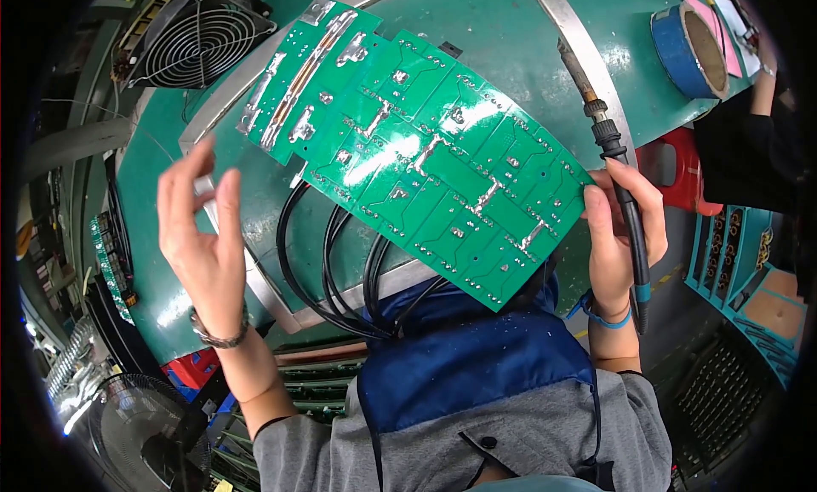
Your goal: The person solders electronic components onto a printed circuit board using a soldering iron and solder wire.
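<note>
A large green circuit board (459, 173), its soldered side up with shiny solder strips and joints, is tilted above the bench in front of me. My right hand (628, 224) pinches its right corner between thumb and fingers. The same hand also holds a black soldering iron (631, 228), whose worn metal tip points away from me. To the left of the board, my left hand (202, 241) is raised with its fingers apart and nothing in them. Black cables (328, 262) loop out from under the board toward my lap.
A black fan with a round grille (202, 45) stands at the far left of the green bench (494, 24). A blue tape roll (689, 51) lies at the far right, near another person's arm (764, 88). A red stool (685, 173) stands beyond the bench's right edge.
</note>
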Demonstrator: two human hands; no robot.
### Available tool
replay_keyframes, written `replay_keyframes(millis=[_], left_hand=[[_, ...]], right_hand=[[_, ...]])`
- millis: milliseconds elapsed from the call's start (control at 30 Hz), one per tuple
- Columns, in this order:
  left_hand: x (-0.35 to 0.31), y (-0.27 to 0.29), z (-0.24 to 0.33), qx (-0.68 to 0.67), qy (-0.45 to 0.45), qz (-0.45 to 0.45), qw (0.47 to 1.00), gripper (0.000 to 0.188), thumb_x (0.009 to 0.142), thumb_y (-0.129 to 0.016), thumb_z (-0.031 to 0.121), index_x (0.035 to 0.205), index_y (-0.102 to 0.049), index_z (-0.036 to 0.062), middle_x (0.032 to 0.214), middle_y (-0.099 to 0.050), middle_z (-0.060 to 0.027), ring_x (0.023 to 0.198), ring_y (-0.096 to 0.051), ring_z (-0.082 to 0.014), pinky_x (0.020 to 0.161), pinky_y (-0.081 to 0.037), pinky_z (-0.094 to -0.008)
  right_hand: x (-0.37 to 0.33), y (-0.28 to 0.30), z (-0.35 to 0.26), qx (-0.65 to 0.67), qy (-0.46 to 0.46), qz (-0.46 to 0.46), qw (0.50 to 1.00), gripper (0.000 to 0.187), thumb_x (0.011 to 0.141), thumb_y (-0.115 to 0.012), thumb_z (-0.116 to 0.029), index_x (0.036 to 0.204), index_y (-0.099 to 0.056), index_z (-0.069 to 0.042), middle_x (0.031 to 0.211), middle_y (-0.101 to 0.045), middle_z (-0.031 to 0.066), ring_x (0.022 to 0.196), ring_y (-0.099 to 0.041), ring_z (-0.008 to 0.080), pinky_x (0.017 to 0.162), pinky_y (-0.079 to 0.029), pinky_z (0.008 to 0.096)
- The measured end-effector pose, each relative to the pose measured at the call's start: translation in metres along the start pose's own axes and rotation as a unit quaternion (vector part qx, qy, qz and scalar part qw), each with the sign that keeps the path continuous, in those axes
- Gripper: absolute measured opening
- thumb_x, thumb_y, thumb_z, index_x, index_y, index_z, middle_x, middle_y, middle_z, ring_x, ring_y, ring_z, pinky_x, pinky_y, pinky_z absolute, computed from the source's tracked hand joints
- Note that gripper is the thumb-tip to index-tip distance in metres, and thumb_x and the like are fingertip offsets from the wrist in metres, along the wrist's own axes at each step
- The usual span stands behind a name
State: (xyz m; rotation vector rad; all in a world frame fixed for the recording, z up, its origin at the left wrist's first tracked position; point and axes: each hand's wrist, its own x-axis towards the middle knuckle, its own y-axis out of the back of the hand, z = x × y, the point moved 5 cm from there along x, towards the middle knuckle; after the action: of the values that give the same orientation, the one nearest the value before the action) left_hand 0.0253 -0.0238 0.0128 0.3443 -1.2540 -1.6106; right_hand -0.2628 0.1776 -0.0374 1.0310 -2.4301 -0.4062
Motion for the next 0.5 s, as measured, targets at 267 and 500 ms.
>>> replay_keyframes(millis=[267, 500], left_hand=[[0.057, -0.05, -0.021, -0.259, 0.062, -0.179, 0.947, 0.032, 0.093, -0.059, 0.015, 0.121, -0.057, -0.0015, 0.102, -0.062, -0.0061, 0.093, -0.059, -0.0103, 0.077, -0.047, -0.0238], [0.062, -0.05, -0.028, -0.353, 0.156, -0.241, 0.89, 0.035, 0.089, -0.064, 0.014, 0.116, -0.056, -0.0063, 0.103, -0.061, -0.0053, 0.093, -0.058, -0.0078, 0.086, -0.043, -0.0212]], right_hand=[[0.001, 0.0, -0.007, 0.001, 0.0, -0.011, 1.0, 0.034, 0.079, -0.07, 0.002, 0.111, -0.059, -0.002, 0.091, -0.067, 0.011, 0.075, -0.065, 0.013, 0.068, -0.052, 0.0226], [-0.002, -0.004, -0.011, 0.063, -0.041, -0.018, 0.997, 0.035, 0.081, -0.068, 0.005, 0.113, -0.057, -0.001, 0.093, -0.066, 0.011, 0.078, -0.064, 0.012, 0.07, -0.051, 0.0231]])
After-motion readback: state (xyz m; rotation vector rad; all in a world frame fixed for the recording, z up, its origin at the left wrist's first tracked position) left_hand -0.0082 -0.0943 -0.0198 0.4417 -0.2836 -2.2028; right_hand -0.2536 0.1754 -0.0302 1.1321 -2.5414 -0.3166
